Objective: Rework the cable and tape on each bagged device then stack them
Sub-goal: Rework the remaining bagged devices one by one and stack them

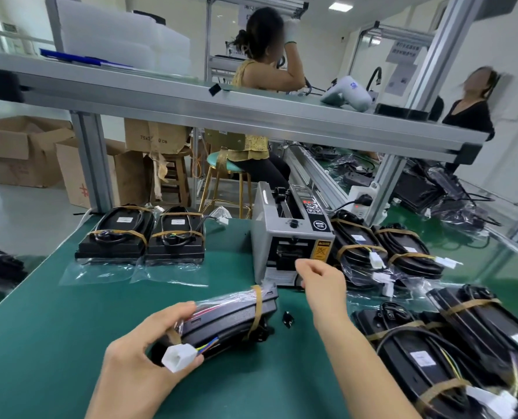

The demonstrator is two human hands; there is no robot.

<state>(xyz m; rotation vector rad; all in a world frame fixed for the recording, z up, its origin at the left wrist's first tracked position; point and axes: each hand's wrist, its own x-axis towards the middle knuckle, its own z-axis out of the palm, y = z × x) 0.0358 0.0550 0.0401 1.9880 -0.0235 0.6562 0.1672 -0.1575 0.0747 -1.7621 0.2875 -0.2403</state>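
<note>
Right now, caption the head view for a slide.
Left hand holds a bagged black device on the green mat; right hand reaches toward the grey tape dispenser.

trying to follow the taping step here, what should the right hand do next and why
Probably reach the last bit to the tape machine's front slot and pull a strip. The right hand hovers just before that slot with fingers loosely curled and nothing visible in them, while the left hand holds the bagged device tilted on the mat, with one tape band visible around it and its white plug loose.

Right-edge devices (493,343) cut off
</note>
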